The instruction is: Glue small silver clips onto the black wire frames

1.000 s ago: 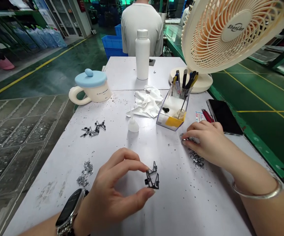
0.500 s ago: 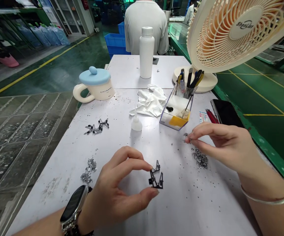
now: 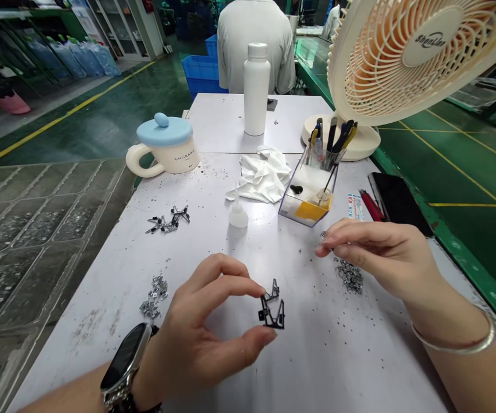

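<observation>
A cream mug (image 3: pixel 174 154) (blue-lidded) is sitting far left, a white bottle (image 3: pixel 256 92) is standing behind a crumpled cloth (image 3: pixel 265 179), and a desk fan (image 3: pixel 402 63) is looming over a clear pen holder (image 3: pixel 305 189).

Small black angular frame (image 3: pixel 272 310) pinched upright above table.

Single head-worn view, forward and down, close over the table (image 3: pixel 213 132), seemingly seated.

A green floor (image 3: pixel 114 120) with yellow lines (image 3: pixel 54 123) spreads around the white table (image 3: pixel 213 123); metal shelving (image 3: pixel 122 26) stands at the back left.
</observation>
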